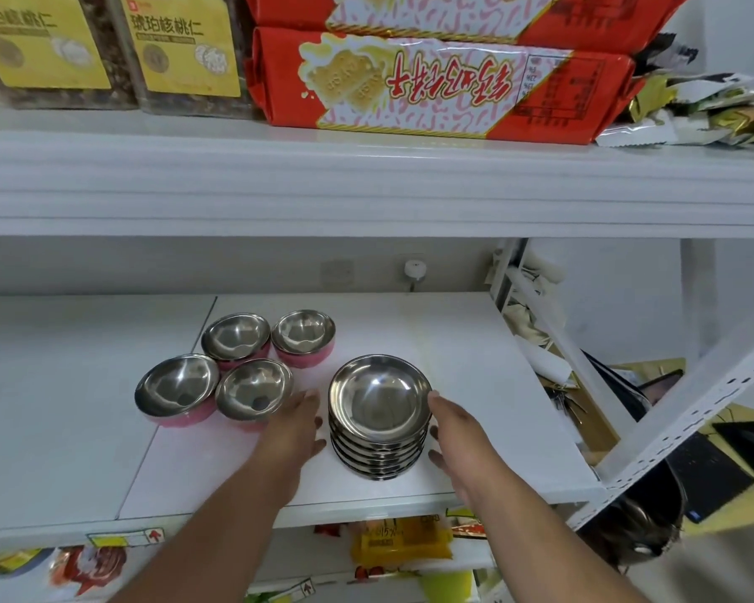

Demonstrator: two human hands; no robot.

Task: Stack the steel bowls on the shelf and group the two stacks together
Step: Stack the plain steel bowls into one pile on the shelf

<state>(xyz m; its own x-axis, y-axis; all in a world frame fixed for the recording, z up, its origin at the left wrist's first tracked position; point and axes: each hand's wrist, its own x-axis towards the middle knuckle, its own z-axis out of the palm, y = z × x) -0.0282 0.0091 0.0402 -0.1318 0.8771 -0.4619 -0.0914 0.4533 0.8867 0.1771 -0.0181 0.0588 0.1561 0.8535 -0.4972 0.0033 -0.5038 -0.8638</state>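
Bare steel shows on the nearest item: a stack of shallow steel dishes (378, 422) standing upright near the front edge of the white shelf (475, 341). The left hand (294, 424) sits just left of the stack, fingers spread and slack, gripping nothing; whether it touches the dishes cannot be told. The right hand (453, 433) is at the stack's right side, also loose and not closed on anything, with its fingertip (432, 398) at or against the top dish's rim.

Judged step: bracing the stack from both sides to shift it, or turning to the loose bowls. To do it well, the palms should press low on the stack, evenly from both flanks, and slide it along the shelf rather than lift it, since the tiers could skew or topple if pushed at the top rim only.

Behind and left lie four pink-sided steel bowls, unstacked and clustered rim to rim: front right bowl (254, 390) just beyond the left hand, front left bowl (177, 387), rear left bowl (236, 338), rear right bowl (303, 335). These remain to be nested.

On the upper shelf rest red biscuit packets (432, 84).
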